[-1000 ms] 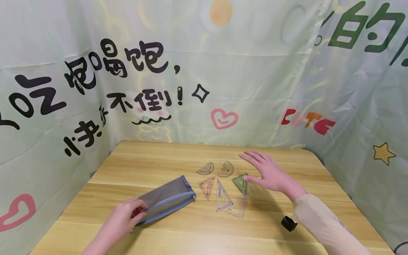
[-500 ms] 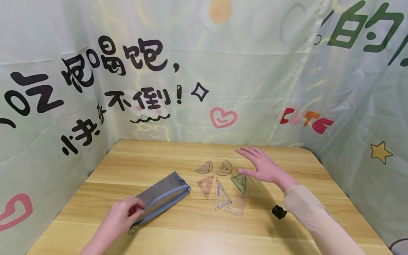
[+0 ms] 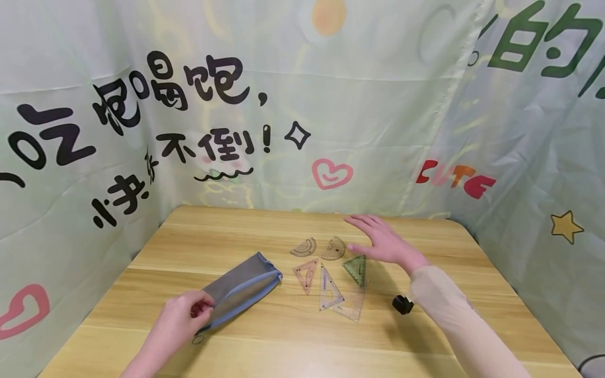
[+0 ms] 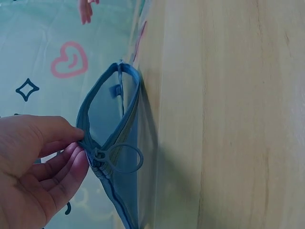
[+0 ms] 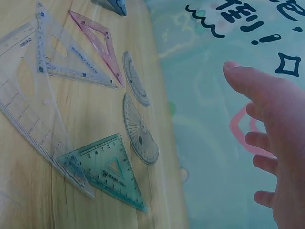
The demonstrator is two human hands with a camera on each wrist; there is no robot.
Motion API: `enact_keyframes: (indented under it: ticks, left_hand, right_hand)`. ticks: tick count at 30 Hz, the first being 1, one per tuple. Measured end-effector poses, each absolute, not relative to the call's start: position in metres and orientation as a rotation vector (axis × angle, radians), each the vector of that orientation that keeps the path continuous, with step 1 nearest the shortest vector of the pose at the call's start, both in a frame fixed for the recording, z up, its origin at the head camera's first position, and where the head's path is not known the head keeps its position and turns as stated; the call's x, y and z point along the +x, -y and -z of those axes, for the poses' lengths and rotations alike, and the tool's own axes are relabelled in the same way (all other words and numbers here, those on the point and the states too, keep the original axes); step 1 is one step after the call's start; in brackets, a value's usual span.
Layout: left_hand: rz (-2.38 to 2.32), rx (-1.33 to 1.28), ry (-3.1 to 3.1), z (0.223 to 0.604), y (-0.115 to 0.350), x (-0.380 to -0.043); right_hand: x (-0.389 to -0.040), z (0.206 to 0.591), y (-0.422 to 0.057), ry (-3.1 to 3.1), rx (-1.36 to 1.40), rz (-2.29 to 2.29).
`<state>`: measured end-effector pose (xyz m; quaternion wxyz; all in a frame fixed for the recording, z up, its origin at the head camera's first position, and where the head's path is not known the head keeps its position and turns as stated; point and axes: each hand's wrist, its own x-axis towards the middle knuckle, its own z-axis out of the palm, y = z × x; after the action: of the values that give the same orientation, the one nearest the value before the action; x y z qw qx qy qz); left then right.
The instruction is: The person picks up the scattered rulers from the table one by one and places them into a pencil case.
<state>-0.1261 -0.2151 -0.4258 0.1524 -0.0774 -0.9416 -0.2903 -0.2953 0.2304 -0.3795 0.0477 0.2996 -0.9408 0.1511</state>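
Observation:
My left hand (image 3: 181, 317) pinches the edge of a blue mesh zip pencil case (image 3: 241, 286) between thumb and fingers. In the left wrist view the case's mouth gapes, and a ring-shaped zip pull (image 4: 126, 157) hangs beside the fingers. My right hand (image 3: 385, 242) hovers over the table with fingers extended and nothing in them. Below and left of it lie a green set square (image 3: 356, 270), a grey protractor (image 3: 334, 249) and a second protractor (image 3: 304, 247). Nearer the case are a pink set square (image 3: 306, 275) and a clear blue-marked set square (image 3: 330, 289), which overlaps a larger clear one (image 3: 353, 310).
A small black object (image 3: 402, 304) shows under the right forearm. The wooden table (image 3: 283, 346) is bounded at the back and sides by printed cloth (image 3: 378, 115).
My right hand has moved left and slightly away, from above the green set square toward the protractors. The left hand keeps its hold, and the pencil case has shifted slightly left.

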Motion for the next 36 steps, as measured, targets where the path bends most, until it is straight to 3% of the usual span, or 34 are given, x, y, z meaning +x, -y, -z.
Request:
enact_keyframes:
  ticks: [36]
  left_hand:
    - [1.029, 0.009, 2.758, 0.418, 0.226, -0.139]
  right_hand:
    - [-0.329, 0.400, -0.210, 2.935, 0.877, -0.660]
